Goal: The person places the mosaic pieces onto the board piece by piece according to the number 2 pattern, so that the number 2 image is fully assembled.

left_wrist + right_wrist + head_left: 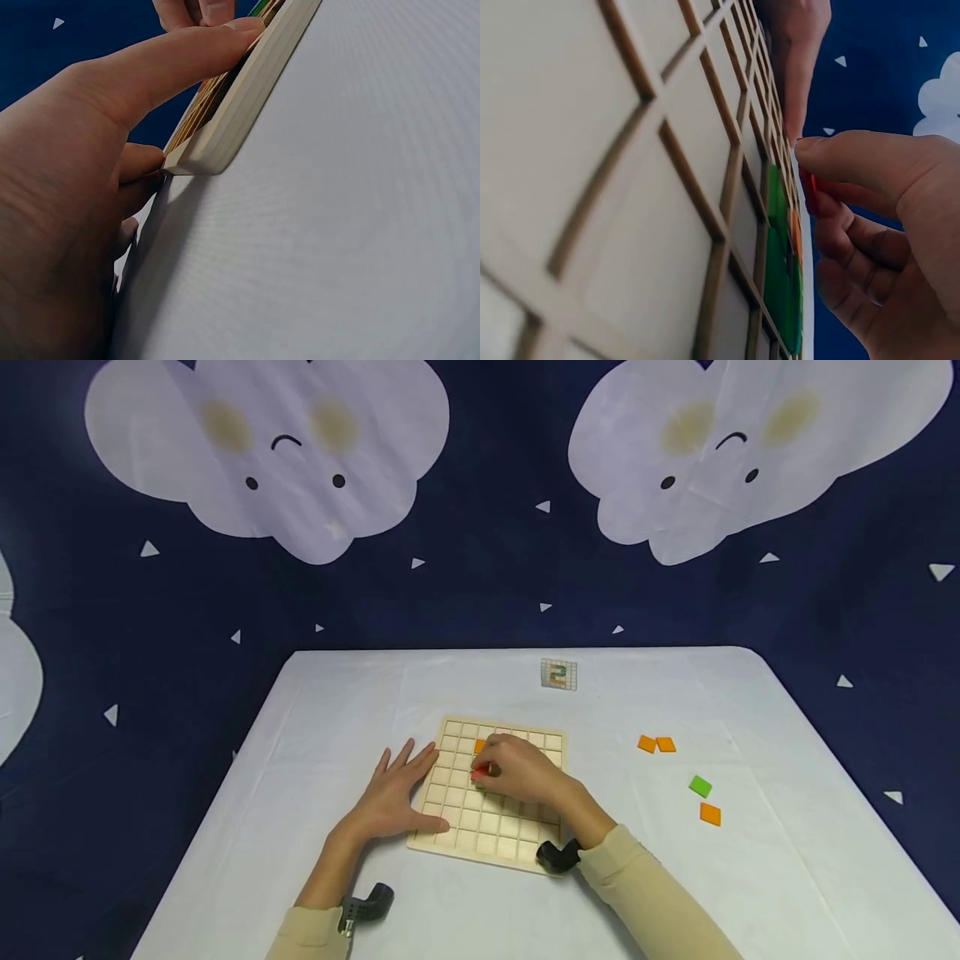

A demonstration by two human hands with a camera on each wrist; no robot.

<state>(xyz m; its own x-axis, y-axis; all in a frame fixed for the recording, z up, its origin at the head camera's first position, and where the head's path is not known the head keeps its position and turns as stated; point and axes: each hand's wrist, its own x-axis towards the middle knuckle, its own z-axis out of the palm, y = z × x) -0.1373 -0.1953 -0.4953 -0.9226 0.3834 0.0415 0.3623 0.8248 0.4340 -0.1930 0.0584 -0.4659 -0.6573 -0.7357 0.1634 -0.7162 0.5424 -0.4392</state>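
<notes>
A wooden grid board (465, 842) lies on the table. Beside its left edge my left hand (393, 793) has its fingers spread, the thumb resting on the board's near left corner. Over the upper middle of the grid, my right hand (521, 770) pinches a small red tile (808, 191) between thumb and fingers. Just beyond it an orange tile (480, 747) sits in the grid. Green tiles (783, 292) on the board show in the right wrist view; in the head view my right hand hides them.
On the white tabletop (615, 693) to the right lie loose orange tiles (710, 814) and a green tile (701, 786). A small card with a grid pattern (558, 674) stands behind the board. A dark blue cloth with clouds (480, 585) hangs behind the table.
</notes>
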